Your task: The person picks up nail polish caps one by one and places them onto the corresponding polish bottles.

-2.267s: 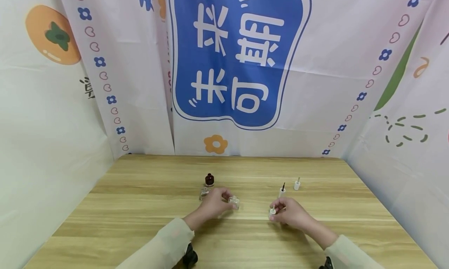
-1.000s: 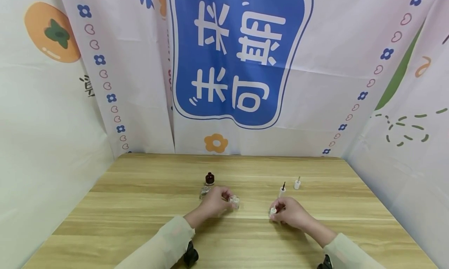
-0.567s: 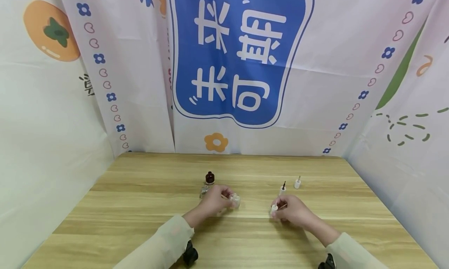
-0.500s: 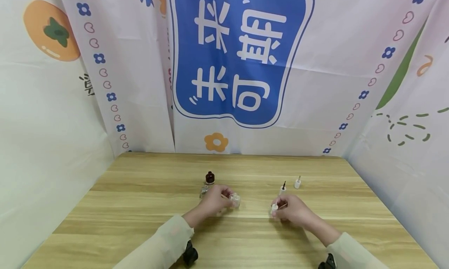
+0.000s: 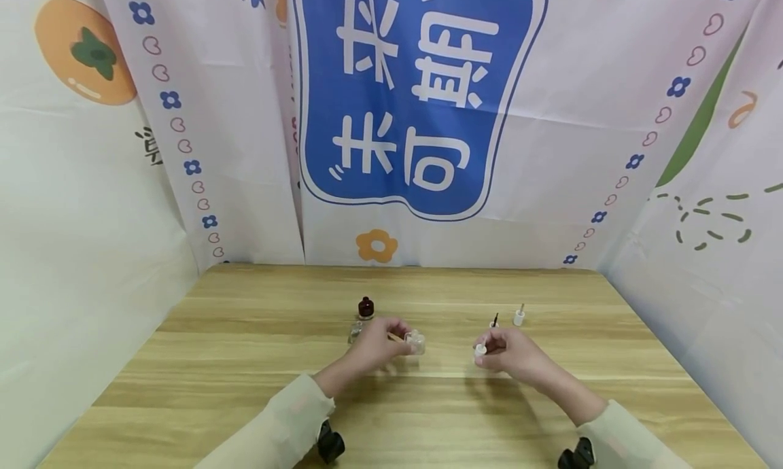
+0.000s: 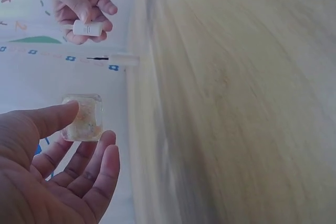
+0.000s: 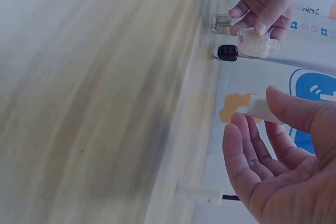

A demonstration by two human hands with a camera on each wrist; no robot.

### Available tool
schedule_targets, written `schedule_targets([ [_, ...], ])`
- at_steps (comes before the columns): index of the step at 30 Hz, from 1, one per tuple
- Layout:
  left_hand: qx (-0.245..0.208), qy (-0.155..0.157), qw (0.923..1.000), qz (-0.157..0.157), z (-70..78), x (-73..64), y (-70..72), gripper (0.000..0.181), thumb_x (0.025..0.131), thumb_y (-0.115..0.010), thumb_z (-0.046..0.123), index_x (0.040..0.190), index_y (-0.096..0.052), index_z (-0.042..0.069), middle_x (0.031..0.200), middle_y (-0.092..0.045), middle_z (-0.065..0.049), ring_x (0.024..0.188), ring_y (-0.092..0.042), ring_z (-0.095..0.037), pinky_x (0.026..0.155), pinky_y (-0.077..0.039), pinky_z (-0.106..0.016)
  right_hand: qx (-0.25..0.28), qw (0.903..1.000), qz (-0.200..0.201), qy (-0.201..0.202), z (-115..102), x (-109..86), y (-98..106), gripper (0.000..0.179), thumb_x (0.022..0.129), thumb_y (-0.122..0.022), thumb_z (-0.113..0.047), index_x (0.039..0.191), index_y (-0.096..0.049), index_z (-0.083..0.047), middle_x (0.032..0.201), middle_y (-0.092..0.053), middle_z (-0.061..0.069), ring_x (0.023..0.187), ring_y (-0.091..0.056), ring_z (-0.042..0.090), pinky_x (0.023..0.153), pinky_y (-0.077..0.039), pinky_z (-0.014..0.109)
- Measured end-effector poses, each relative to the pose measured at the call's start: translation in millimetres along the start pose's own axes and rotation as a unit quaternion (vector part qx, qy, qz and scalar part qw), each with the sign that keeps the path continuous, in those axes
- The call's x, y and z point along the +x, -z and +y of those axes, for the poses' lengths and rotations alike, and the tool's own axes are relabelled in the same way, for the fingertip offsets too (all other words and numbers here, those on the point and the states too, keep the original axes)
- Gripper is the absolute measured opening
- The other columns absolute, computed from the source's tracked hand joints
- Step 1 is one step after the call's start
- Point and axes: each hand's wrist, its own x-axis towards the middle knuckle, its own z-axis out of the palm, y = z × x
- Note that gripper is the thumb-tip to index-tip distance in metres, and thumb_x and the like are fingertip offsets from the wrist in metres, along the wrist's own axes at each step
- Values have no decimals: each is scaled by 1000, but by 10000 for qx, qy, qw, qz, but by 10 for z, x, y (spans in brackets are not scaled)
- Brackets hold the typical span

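Between thumb and fingers, my left hand (image 5: 374, 348) pinches a clear, squarish nail polish bottle (image 6: 89, 124) with pale, glittery contents and no cap on it. My right hand (image 5: 520, 355) pinches a white nail polish cap (image 6: 88, 28), its brush end pointing up in the head view. The two hands face each other, a gap between bottle and cap. Just beyond the right hand stands a second white cap with a dark brush (image 5: 496, 317), its lower part hidden by the fingers in the head view.
Behind my left hand are a dark red nail polish bottle (image 5: 366, 308) and another clear bottle (image 5: 355, 331), partly covered by the hand. A third white cap (image 5: 519, 317) stands brush-up at the back right. Printed cloth (image 5: 342, 245) hangs behind the wooden table (image 5: 275, 299).
Both hands have risen a little off the table, the left with the bottle and the right with the cap. The bottle has shifted slightly right; the other bottles and caps stay put.
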Motion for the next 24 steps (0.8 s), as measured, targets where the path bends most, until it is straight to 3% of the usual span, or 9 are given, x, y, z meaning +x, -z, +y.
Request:
schedule_targets([
  [10, -692, -89, 9973, -211, 90, -95, 53, 25, 81, -79, 11, 100, -66, 3, 96, -61, -8, 79, -64, -19, 70, -57, -46, 142, 9997, -201, 48, -178, 0, 3, 23, 88, -71, -8, 103, -59, 4, 95, -66, 13, 90, -63, 27, 79, -55, 42],
  [17, -1204, -62, 9920, -381, 145, -167, 66, 26, 82, -77, 8, 103, -64, -1, 96, -61, -11, 81, -66, -22, 71, -58, -45, 218, 9993, -264, 139, -238, 34, -13, 24, 88, -71, -9, 105, -60, 4, 96, -66, 13, 91, -63, 26, 79, -55, 35],
  [24, -1328, -126, 9901, -447, 170, -242, 71, 25, 82, -76, 5, 102, -64, -2, 96, -61, -12, 80, -65, -22, 69, -58, -40, 130, 9991, -304, 259, -308, 15, -54, 26, 88, -72, -10, 107, -61, 5, 98, -65, 13, 92, -63, 24, 78, -55, 31],
])
